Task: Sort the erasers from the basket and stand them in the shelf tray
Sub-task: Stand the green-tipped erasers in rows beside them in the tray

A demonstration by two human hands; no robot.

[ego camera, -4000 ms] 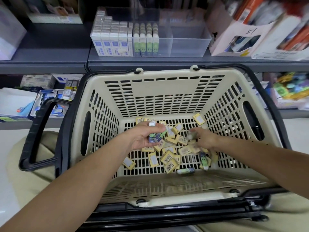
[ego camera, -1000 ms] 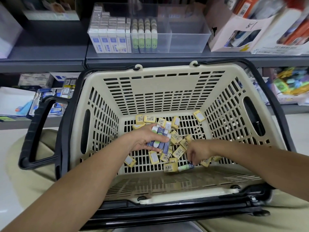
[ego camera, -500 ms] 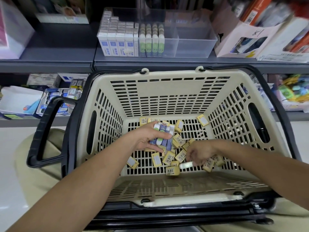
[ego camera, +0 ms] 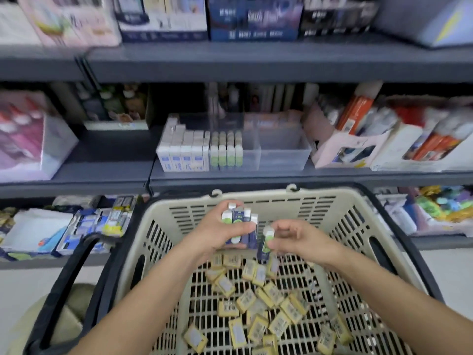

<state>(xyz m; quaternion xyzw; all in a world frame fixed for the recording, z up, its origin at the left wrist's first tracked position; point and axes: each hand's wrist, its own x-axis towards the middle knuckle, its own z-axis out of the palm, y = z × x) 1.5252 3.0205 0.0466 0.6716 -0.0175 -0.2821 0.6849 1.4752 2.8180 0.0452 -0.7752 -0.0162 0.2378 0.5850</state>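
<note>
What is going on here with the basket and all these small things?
A person is picking erasers out of a basket. The left hand grips a bunch of long erasers, held upright above the basket. The right hand pinches one more green eraser beside that bunch. Many small yellow erasers lie loose on the basket floor. On the shelf behind, the clear tray holds rows of standing erasers on its left side; its right side looks unfilled.

Stationery shop aisle: grey shelving [ego camera: 256, 62] stocked with boxed goods [ego camera: 253, 19]; a beige shopping basket [ego camera: 271, 197] in front.
</note>
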